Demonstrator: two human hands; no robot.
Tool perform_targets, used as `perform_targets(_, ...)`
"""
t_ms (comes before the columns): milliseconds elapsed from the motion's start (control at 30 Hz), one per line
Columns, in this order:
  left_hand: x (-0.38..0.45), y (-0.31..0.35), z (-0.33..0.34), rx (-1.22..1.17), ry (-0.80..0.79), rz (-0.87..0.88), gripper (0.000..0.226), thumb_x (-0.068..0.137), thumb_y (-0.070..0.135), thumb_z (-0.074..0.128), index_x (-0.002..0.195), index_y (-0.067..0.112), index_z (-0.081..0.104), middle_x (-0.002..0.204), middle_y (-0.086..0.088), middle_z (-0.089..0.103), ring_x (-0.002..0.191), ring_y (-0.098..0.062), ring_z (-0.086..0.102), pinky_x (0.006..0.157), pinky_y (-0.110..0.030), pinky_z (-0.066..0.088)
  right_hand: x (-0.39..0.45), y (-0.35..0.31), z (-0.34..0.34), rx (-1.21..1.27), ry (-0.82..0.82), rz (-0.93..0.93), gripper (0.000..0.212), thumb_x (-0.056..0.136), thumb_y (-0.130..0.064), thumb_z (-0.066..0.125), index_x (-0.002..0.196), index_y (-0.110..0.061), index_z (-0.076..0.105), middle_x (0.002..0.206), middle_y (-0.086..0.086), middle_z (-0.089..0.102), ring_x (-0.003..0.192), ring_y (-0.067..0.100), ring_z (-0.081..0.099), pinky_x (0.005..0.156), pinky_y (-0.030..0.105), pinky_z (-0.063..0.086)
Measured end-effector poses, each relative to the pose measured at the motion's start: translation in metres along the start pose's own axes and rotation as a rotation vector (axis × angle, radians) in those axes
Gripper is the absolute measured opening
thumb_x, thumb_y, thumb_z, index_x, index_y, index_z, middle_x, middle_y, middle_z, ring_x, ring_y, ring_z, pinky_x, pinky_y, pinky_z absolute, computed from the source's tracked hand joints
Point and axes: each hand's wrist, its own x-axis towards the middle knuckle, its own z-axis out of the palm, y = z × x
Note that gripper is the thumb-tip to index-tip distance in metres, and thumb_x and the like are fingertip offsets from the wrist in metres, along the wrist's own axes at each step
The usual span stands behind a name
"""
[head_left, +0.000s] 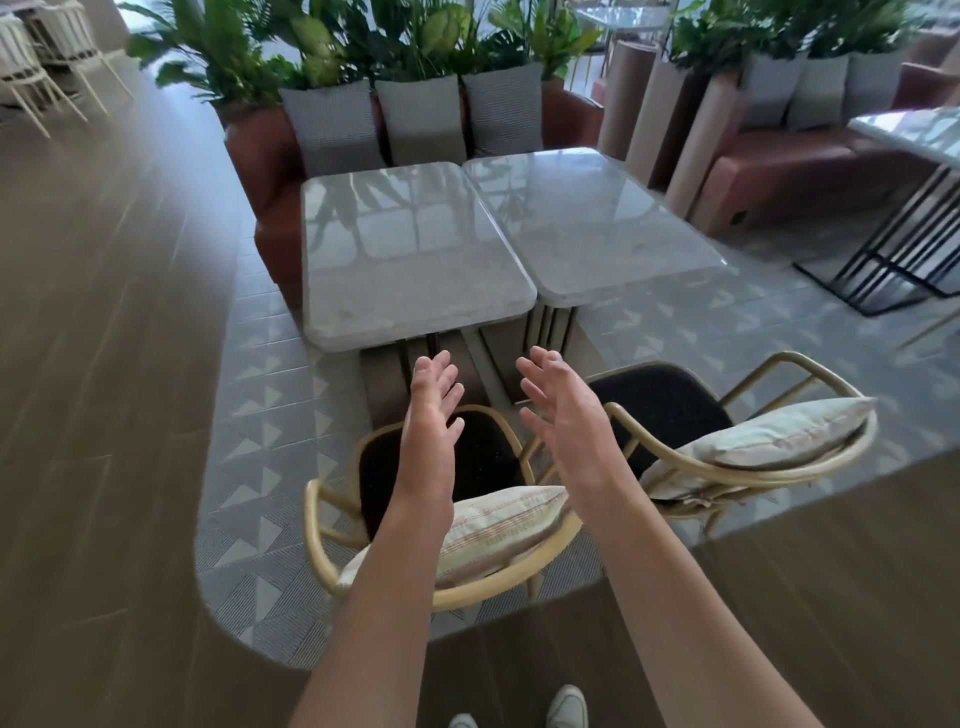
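My left hand (430, 415) and my right hand (561, 410) are both held out in front of me in the air, fingers spread and relaxed, holding nothing. Below them stands a gold-framed chair (332, 525) with a black seat and a striped cushion (498, 530) against its backrest. A second gold-framed chair (810, 374) with a pale cushion (779, 434) stands to its right. Beyond the chairs are two marble-topped tables, the left table (410, 249) and the right table (597, 223), pushed side by side.
A brown sofa (260, 156) with three grey pillows (423, 119) stands behind the tables, backed by green plants (363, 36). Another sofa (779, 161) and a table on a black wire frame (904, 218) are at right. Patterned grey carpet (260, 415) meets wood floor (104, 364). My shoes (566, 706) show at the bottom.
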Motion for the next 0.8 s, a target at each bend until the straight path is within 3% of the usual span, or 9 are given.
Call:
perform_targets(167, 0.017, 0.002, 0.026, 0.013, -0.055, -0.002, 0.060, 0.106, 0.055, 0.017, 0.153, 0.026, 0.040, 0.158, 0.000, 0.042, 0.143, -0.014, 0.042, 0.122, -0.045, 0.026, 0.021, -0.015, -0.021, 0.053, 0.091, 0.036, 0.048, 0.106, -0.035, 0.038, 0.151, -0.018, 0.040, 0.150, 0.000, 0.049, 0.141, 0.017, 0.041, 0.119, 0.041, 0.033)
perform_targets(467, 0.055, -0.006, 0.092, 0.023, -0.004, 0.019, 0.062, 0.104, 0.057, 0.016, 0.152, 0.026, 0.042, 0.157, -0.001, 0.043, 0.142, -0.016, 0.043, 0.122, -0.048, 0.026, 0.081, -0.030, -0.100, 0.114, 0.091, 0.040, 0.050, 0.108, -0.034, 0.035, 0.154, -0.016, 0.034, 0.152, 0.003, 0.047, 0.143, 0.020, 0.040, 0.120, 0.045, 0.030)
perform_targets(800, 0.079, -0.051, 0.277, 0.010, 0.095, -0.020, 0.061, 0.106, 0.054, 0.015, 0.153, 0.024, 0.040, 0.158, -0.001, 0.042, 0.142, -0.016, 0.044, 0.122, -0.046, 0.027, 0.155, -0.054, -0.255, 0.073, -0.047, 0.066, 0.041, 0.105, -0.032, 0.039, 0.145, -0.024, 0.042, 0.147, -0.002, 0.051, 0.139, 0.016, 0.043, 0.118, 0.041, 0.032)
